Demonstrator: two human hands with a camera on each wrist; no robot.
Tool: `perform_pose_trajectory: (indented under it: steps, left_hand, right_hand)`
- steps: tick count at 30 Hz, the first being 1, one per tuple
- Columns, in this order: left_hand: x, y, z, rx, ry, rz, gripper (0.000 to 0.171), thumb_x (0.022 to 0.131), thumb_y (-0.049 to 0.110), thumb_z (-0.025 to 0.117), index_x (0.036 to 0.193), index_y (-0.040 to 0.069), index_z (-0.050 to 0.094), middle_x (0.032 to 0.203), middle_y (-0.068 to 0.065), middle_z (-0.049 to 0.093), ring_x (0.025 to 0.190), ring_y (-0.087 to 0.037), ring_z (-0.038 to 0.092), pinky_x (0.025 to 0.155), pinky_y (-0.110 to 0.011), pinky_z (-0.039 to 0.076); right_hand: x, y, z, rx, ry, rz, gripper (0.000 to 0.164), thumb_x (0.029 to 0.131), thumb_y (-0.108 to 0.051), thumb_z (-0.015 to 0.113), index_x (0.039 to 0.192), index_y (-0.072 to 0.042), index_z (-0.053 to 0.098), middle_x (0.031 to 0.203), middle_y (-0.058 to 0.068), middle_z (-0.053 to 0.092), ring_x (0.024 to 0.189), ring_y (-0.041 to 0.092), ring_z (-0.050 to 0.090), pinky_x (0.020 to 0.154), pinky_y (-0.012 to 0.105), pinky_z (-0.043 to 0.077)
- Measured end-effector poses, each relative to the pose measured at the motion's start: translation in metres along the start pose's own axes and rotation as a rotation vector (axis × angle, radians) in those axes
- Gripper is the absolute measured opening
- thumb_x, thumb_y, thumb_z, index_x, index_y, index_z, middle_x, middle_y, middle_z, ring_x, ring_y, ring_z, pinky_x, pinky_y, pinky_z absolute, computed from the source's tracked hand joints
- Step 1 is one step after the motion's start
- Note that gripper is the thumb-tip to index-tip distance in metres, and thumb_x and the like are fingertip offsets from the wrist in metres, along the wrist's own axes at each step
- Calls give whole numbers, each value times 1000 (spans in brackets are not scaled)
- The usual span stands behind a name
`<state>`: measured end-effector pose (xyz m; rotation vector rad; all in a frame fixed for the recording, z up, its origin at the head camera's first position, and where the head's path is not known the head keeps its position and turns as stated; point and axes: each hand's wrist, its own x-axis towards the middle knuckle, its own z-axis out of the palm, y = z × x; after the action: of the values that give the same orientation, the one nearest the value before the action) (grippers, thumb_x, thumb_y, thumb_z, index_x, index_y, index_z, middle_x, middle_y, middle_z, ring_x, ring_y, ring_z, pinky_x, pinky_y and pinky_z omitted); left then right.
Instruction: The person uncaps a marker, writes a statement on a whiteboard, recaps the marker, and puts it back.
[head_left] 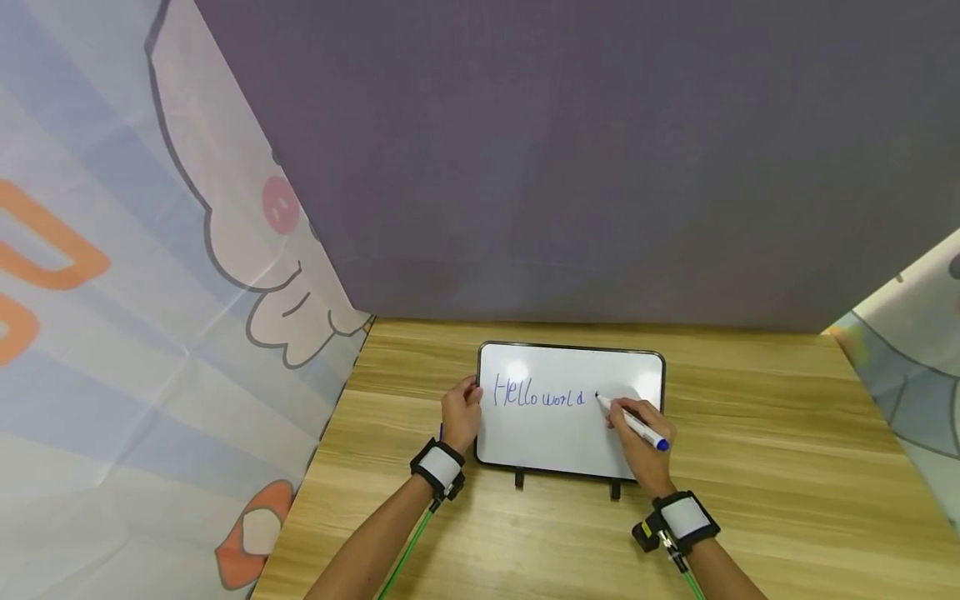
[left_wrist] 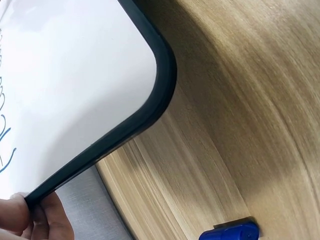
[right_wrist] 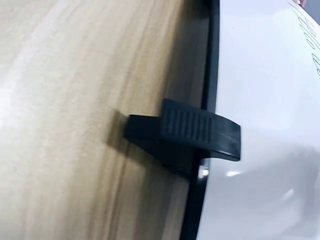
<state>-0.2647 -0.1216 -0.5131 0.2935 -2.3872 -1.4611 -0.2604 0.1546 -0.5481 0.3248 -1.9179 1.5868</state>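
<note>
A whiteboard with a black frame stands tilted on the table, with "Hello world" in blue handwriting across its upper half. At its left edge, my left hand pinches the frame between thumb and fingers; the left wrist view shows the thumb on the front face. My right hand grips a white marker like a pen, its blue cap on the back end. The marker's dark tip is right at the board, just right of the last letter. The right wrist view does not show this hand.
Black feet support the board's lower edge, one seen close up as a ribbed foot. A blue-ended object lies on the wooden table near my left wrist. A grey panel rises behind; a printed cloth hangs left.
</note>
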Motion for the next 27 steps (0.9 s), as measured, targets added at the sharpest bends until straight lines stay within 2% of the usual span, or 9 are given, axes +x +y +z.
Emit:
perform_pose_trajectory:
  steps: [5,11,14,16,19,22,25,27]
  left_hand:
    - [0,1,-1,-3,-2,8,24,88,-5,54,110,-7,65,94,-22,69,81,-26,64,67,-33,53]
    - [-2,1,-1,-10,5,6,23,88,-4,55,109,-7,65,95,-22,69,83,-28,65,69,-36,55]
    - [-3,1,-2,0,8,10,22,87,-4,56,107,-7,66,91,-21,69,80,-25,64,66,-32,53]
    - [-4,0,-2,5,6,8,21,87,-3,56,106,-7,66,87,-20,68,77,-24,62,64,-29,51]
    - [-4,0,-2,-2,2,2,21,88,-3,56,106,-7,66,85,-18,67,75,-21,60,62,-26,49]
    - [-4,1,-3,-3,0,14,21,87,-3,56,106,-7,66,85,-18,67,74,-20,60,61,-25,49]
    - [-4,2,-3,-3,-3,26,21,87,-4,56,106,-8,66,85,-19,67,73,-21,60,61,-26,49]
    - [-4,2,-4,-7,-2,30,22,87,-5,56,106,-9,65,86,-20,68,75,-22,62,62,-27,51]
  right_hand:
    - [-7,13,-2,16,-4,-30,10,80,-1,68,89,-4,70,74,0,66,61,3,60,53,11,45]
    - [-7,-8,-1,-24,5,4,6,80,0,67,85,-2,69,71,3,64,59,3,60,53,11,47]
    - [-10,-9,-1,-2,7,9,6,80,1,67,85,0,69,70,6,64,58,4,60,53,12,47]
    - [-14,0,-3,0,-1,-4,6,80,0,66,86,-1,69,70,7,64,58,6,60,53,14,47]
    - [-21,26,-4,19,-12,-21,9,80,0,68,88,-2,70,73,5,65,60,6,61,53,14,48]
    - [-24,38,-5,-20,-19,-23,10,80,-4,68,90,-6,71,75,0,65,61,4,61,53,13,47]
    - [-18,19,-4,-11,-12,-26,9,79,-1,68,87,-3,70,73,7,64,59,6,60,53,14,47]
    - [-14,2,-3,-44,-16,-14,7,79,-1,67,85,-4,70,71,8,63,58,6,59,52,14,48]
